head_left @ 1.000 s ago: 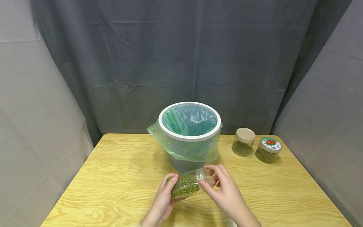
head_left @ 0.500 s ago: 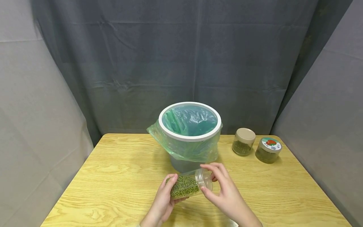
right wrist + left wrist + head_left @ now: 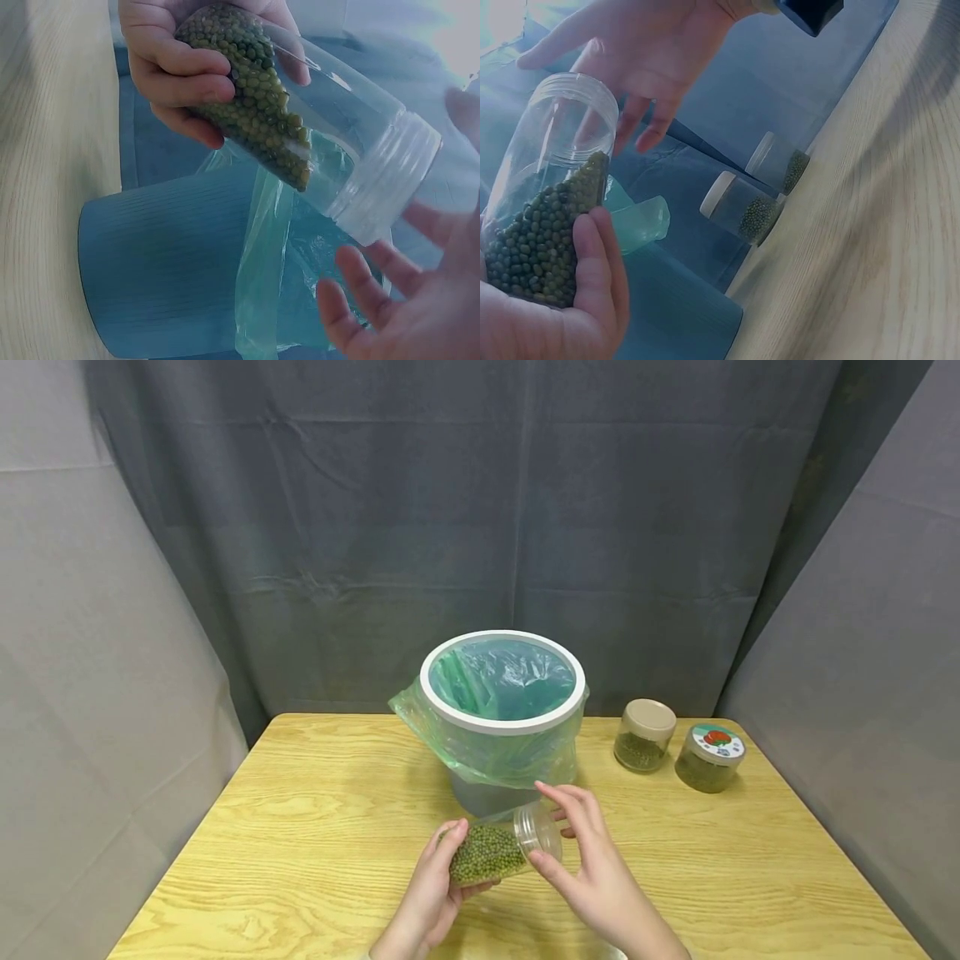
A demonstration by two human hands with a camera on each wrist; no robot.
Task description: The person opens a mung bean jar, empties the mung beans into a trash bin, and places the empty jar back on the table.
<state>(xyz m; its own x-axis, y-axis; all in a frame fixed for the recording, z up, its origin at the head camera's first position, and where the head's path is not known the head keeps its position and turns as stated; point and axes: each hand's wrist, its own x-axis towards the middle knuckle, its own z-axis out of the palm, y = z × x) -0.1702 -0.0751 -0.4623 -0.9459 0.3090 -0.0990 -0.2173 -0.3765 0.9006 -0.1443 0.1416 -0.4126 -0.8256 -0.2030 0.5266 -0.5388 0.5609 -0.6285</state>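
My left hand [image 3: 429, 887] grips a clear jar [image 3: 489, 853] partly filled with green mung beans, fingers round its base end. The jar is tipped nearly onto its side above the table, its clear ridged lid end [image 3: 537, 828] toward the right. Around that end stands my right hand [image 3: 603, 881], fingers and thumb spread. In the left wrist view this right hand [image 3: 649, 56] is behind the jar top with straight fingers. The right wrist view shows the beans [image 3: 247, 90] slumped along the lower wall; whether a fingertip touches the lid end is hard to tell.
Behind the jar stands a grey bin [image 3: 491, 797] with a white rim [image 3: 502, 727] and a green plastic liner [image 3: 517, 764]. Two lidded jars, one with a beige lid [image 3: 649, 716] and one with a tomato-printed lid [image 3: 717, 741], stand at the back right of the wooden table [image 3: 300, 843].
My right thumb and fingers have loosened from the lid end and spread apart, the index finger lifting. The left hand and the jar have hardly moved.
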